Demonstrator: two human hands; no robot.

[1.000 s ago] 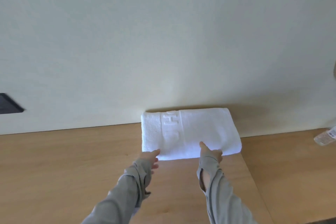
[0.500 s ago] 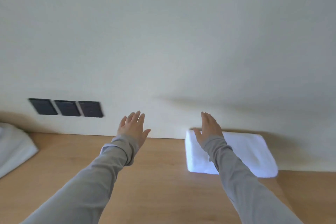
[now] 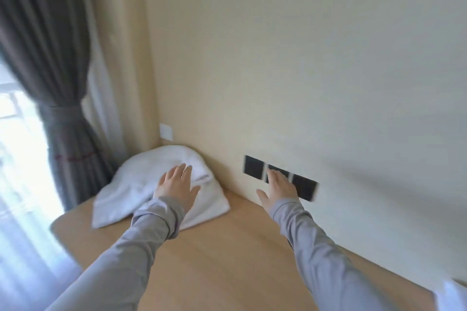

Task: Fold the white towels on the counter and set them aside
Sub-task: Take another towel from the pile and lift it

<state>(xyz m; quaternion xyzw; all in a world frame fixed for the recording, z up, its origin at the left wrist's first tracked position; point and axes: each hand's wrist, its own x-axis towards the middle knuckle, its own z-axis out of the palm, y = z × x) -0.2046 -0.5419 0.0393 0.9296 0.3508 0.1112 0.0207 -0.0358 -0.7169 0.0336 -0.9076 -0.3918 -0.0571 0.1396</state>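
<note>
The crumpled white terry towel [image 3: 141, 184] lies in a loose heap at the far left end of the light wooden bench [image 3: 227, 260], pushed into the corner where the cream wall [image 3: 303, 58] turns. Its near edge spreads flat onto the wood, and the rest mounds up towards the corner.

Your left hand [image 3: 177, 185] is over the middle of that heap, palm down, with the fingers straight and close together and the thumb out to the side. It grips nothing, and whether the palm touches the cloth cannot be told. Your right hand [image 3: 278, 188] is well apart from the towel, out to the right and above the bare wood. It is also flat and relaxed, with straight fingers and the thumb spread, and it holds nothing. Its fingertips appear in front of a row of three square black wall plates [image 3: 254, 168] set low on the wall. Motion blur softens both hands. Long grey sleeves [image 3: 141, 247] cover both arms to the wrist.

A small white wall plate [image 3: 166, 131] sits just behind the heap. Left of the bench a dark grey curtain [image 3: 58, 83] hangs gathered by a matching band [image 3: 63, 113], beside a bright window [image 3: 15, 159]. At the lower right edge a bit of something white [image 3: 453, 295] rests on the bench, too cropped to identify.
</note>
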